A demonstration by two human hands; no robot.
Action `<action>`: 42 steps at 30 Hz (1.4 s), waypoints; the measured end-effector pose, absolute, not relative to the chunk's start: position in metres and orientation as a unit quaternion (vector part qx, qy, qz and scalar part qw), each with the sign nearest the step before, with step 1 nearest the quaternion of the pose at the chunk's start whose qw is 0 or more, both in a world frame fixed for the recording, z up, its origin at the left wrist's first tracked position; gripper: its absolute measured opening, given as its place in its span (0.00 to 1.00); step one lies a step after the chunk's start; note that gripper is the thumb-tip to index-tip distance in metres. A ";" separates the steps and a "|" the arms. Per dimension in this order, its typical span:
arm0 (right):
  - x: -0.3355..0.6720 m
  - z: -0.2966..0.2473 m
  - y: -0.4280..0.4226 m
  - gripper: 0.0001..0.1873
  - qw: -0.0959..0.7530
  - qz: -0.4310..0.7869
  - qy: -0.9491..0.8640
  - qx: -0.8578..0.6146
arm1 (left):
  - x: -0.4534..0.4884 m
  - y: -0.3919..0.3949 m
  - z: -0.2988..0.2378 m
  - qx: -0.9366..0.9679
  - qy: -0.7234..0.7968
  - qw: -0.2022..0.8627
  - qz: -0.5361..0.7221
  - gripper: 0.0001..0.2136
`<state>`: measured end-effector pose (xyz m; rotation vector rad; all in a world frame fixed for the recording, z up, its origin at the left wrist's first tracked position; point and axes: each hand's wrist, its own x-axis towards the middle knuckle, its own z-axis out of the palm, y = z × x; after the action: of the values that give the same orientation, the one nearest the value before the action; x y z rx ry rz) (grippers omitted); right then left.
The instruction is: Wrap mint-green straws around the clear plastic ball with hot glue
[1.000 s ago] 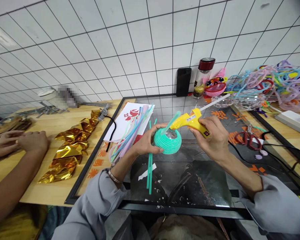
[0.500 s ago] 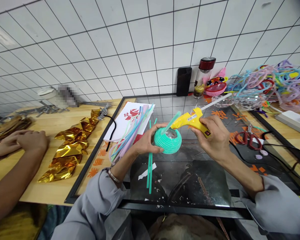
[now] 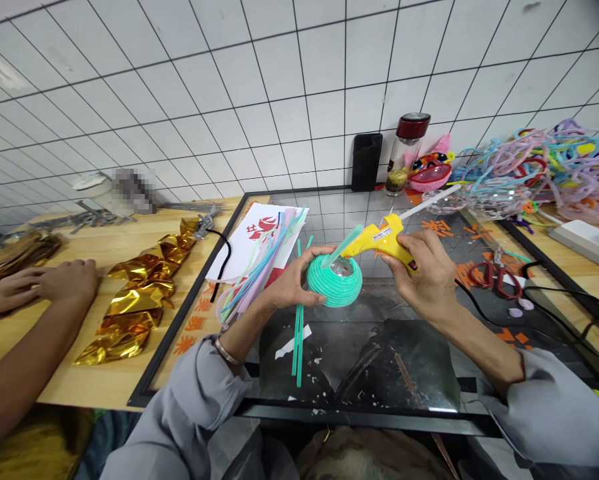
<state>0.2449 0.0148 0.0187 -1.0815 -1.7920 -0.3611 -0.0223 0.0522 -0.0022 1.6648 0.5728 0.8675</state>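
Over glass (image 3: 324, 207) lying on a wooden counter (image 3: 94, 387) by a tiled wall (image 3: 229, 100), the left hand (image 3: 292, 283) is gripping a dome (image 3: 335, 285), the right hand (image 3: 426, 277) a glue gun (image 3: 379, 239).

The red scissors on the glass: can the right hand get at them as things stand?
Probably not at once: the right hand grips the yellow glue gun. The way itself looks free, since the red scissors lie uncovered on the glass beside that hand.

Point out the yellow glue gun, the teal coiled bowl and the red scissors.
yellow glue gun (image 3: 379, 239), head view, on its yellow barrel.
teal coiled bowl (image 3: 335, 288), head view, on its ribbed outer side.
red scissors (image 3: 489, 279), head view, on the handles.
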 end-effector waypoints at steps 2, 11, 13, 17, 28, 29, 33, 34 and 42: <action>0.245 0.019 0.015 0.09 0.486 -0.158 -0.736 -0.444 | -0.022 0.052 -0.002 0.705 0.242 0.556 0.367 0.41; 0.244 0.020 0.013 0.10 0.463 -0.190 -0.738 -0.454 | -0.021 0.050 0.002 0.705 0.240 0.559 0.365 0.41; 0.244 0.021 0.012 0.10 0.461 -0.196 -0.735 -0.456 | -0.020 0.050 0.002 0.706 0.237 0.557 0.368 0.40; 0.242 0.023 0.010 0.10 0.463 -0.211 -0.734 -0.450 | -0.020 0.050 0.002 0.704 0.228 0.560 0.373 0.40; 0.243 0.023 0.010 0.11 0.434 -0.234 -0.734 -0.467 | -0.020 0.049 0.004 0.709 0.236 0.556 0.364 0.40; 0.243 0.023 0.010 0.12 0.433 -0.242 -0.735 -0.462 | -0.020 0.049 0.003 0.708 0.233 0.558 0.365 0.40; 0.242 0.024 0.009 0.13 0.423 -0.277 -0.736 -0.451 | -0.020 0.050 0.003 0.709 0.231 0.557 0.365 0.40; 0.242 0.025 0.009 0.13 0.419 -0.284 -0.734 -0.453 | -0.020 0.050 0.003 0.709 0.230 0.558 0.365 0.40; 0.242 0.026 0.008 0.12 0.415 -0.284 -0.734 -0.456 | -0.020 0.049 0.004 0.706 0.239 0.559 0.364 0.41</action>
<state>0.2418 0.0082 0.0264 -1.1461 -1.8454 -0.7138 -0.0198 0.0494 0.0040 1.6646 0.5625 0.8577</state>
